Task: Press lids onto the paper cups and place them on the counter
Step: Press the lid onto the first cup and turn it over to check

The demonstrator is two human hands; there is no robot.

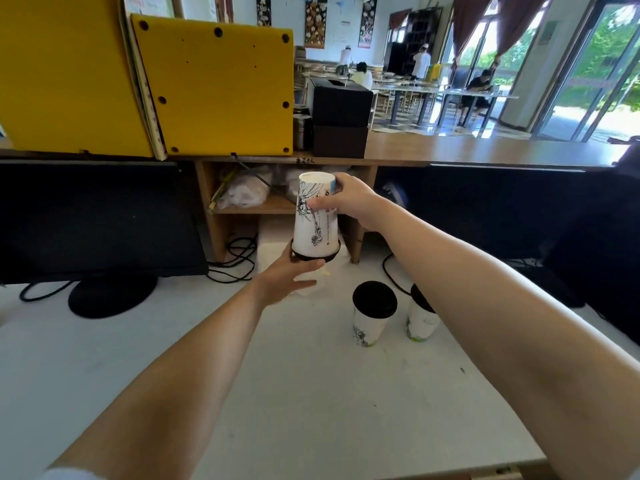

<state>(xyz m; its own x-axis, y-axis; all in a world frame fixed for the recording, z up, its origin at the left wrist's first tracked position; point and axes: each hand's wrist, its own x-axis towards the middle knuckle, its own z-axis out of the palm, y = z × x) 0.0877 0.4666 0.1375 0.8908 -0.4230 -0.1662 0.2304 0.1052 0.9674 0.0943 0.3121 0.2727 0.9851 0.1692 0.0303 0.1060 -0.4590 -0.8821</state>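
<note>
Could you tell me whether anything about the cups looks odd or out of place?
The held paper cup is upside down: its black lid faces down into the left hand, while the right hand grips near its base. The two lidded cups on the counter stand upright, and no spill shows.

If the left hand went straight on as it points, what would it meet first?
The black lid of the upturned cup; the left hand holds it from below. Beyond, probably the wooden shelf.
</note>
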